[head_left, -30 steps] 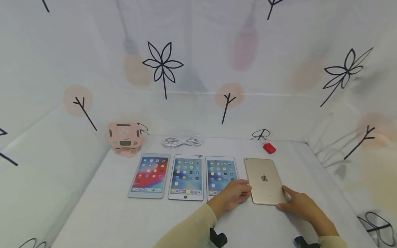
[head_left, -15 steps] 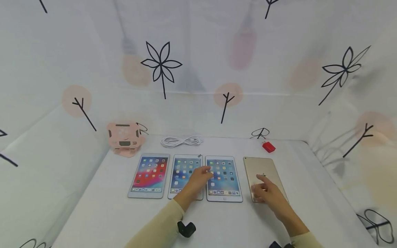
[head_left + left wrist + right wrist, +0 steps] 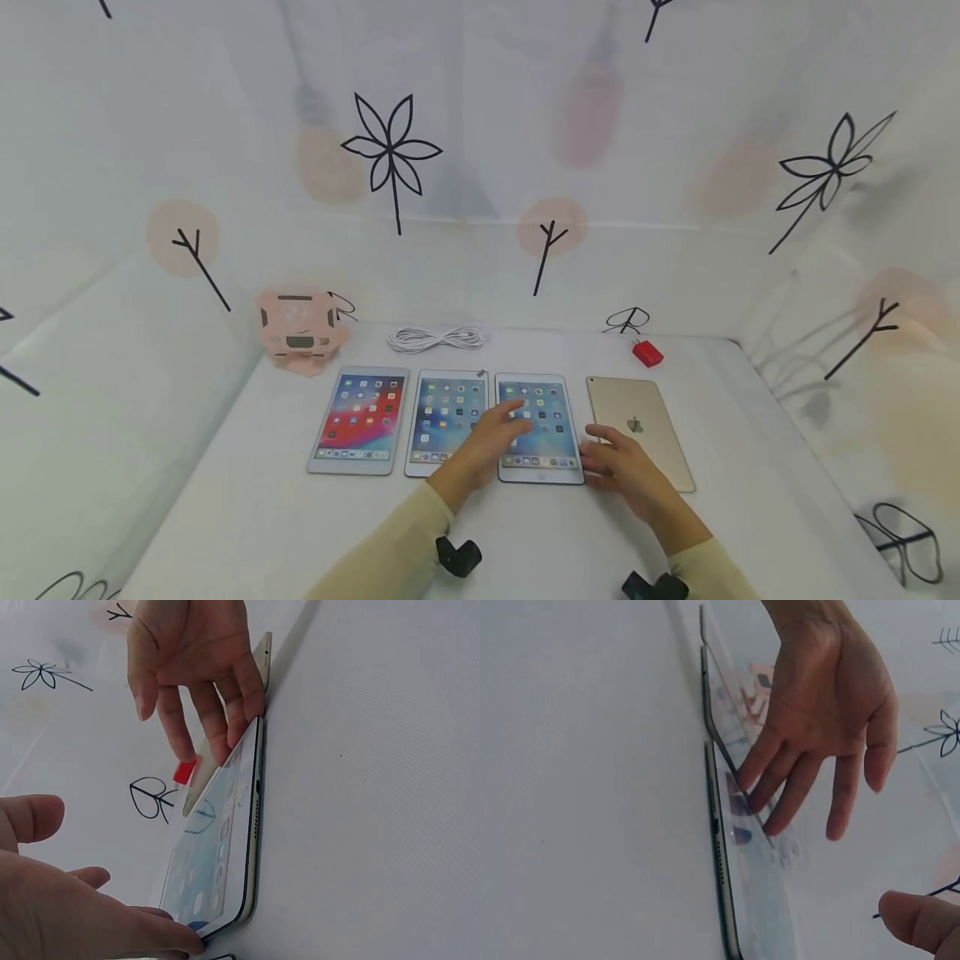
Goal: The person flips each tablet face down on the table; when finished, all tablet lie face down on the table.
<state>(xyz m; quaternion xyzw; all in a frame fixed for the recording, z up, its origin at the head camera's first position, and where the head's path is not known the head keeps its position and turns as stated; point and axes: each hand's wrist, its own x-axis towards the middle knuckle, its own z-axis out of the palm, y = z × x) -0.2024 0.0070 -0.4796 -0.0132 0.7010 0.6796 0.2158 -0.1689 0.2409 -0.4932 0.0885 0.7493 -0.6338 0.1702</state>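
Note:
A white-framed tablet [image 3: 542, 475], its screen showing app icons, lies face up third from the left. My left hand [image 3: 480, 446] is at its left edge, fingers extended and thumb apart, overlapping the second tablet [image 3: 447, 417] in the head view. At the opposite edge is my right hand [image 3: 618, 468], its fingertips right at the side and its fingers loosely spread. Part of a gold tablet [image 3: 648, 417], face down with an apple logo, is covered by that hand. The left wrist view shows the left fingers [image 3: 161, 934] against the third tablet's edge.
Leftmost in the row is a tablet with a red and blue screen [image 3: 362, 421]. Behind stand a pink case or stand [image 3: 300, 325], a coiled white cable [image 3: 437, 338] and a red charger plug [image 3: 647, 353]. A patterned cloth [image 3: 480, 275] hangs at the back.
Both hands have let go of the gold tablet and shifted left to the third tablet. In the last half second the right hand has come from above the gold tablet to the third tablet's right edge.

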